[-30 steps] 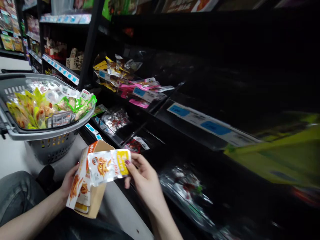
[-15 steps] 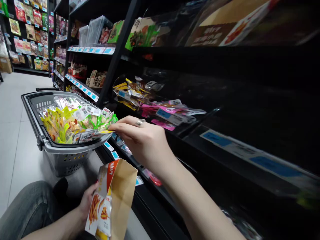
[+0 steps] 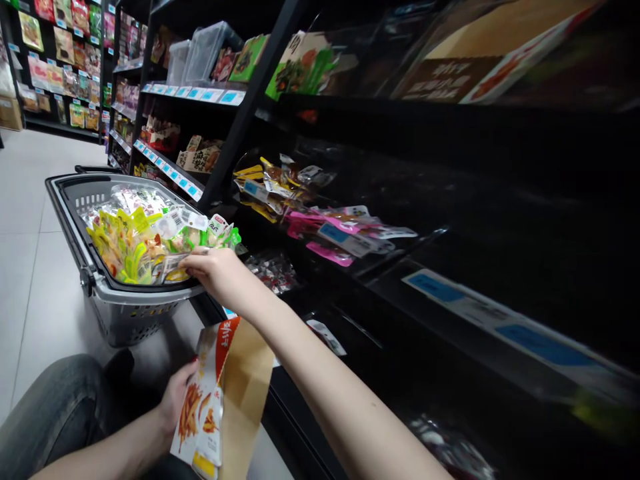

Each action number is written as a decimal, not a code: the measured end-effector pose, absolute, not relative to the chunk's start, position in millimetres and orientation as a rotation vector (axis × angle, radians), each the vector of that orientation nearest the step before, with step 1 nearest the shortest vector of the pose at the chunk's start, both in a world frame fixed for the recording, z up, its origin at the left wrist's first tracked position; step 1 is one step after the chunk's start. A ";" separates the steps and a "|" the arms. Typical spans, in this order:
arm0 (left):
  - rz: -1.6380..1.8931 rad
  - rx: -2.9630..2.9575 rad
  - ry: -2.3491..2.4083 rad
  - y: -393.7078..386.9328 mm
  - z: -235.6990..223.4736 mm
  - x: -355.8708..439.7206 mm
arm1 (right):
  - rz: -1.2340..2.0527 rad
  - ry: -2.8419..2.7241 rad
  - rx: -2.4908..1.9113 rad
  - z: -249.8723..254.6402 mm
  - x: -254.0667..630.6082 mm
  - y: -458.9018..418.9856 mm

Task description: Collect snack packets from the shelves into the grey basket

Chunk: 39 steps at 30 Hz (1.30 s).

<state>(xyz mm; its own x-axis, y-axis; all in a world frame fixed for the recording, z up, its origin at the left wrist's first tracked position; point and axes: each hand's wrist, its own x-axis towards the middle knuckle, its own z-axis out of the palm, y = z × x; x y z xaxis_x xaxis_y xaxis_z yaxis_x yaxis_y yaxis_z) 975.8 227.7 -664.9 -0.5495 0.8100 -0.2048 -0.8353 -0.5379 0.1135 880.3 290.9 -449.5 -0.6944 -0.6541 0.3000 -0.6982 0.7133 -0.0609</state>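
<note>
My left hand (image 3: 177,399) grips a brown cardboard snack box (image 3: 235,400) with an orange and white printed front, held low by my knee. My right hand (image 3: 216,271) reaches over the rim of a grey shopping basket (image 3: 113,303), its fingers curled on a yellow-edged snack packet (image 3: 176,273) lying at the basket's near edge. The basket is piled with yellow and green snack packets (image 3: 145,237).
Black store shelves (image 3: 450,220) run along the right with blue price tags (image 3: 333,233), pink and yellow packets (image 3: 325,223) and small sweets (image 3: 273,270) lower down. More shelves stand at the far left. My jeans-clad knee (image 3: 55,407) is at the bottom left on a pale tiled floor.
My right hand carried the white and yellow packet from the box over to the basket and lowered onto the pile. The view swung left and up. The left hand kept the box.
</note>
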 end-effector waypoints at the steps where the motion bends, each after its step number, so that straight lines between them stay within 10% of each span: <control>1: 2.147 -0.180 0.262 226.5 -661.7 976.1 | 0.201 -2.711 1.064 -450.0 880.1 287.4; 13: 2.175 -0.186 0.227 219.7 -648.1 977.8 | -0.021 -2.927 0.054 -460.9 988.7 315.9; 27: 2.134 -0.325 0.463 216.8 -668.2 979.1 | -0.024 -3.455 0.327 -552.2 989.4 318.9; 39: 2.067 -0.295 0.294 212.8 -661.8 978.4 | 2.021 -2.488 -0.241 -523.3 1033.9 397.4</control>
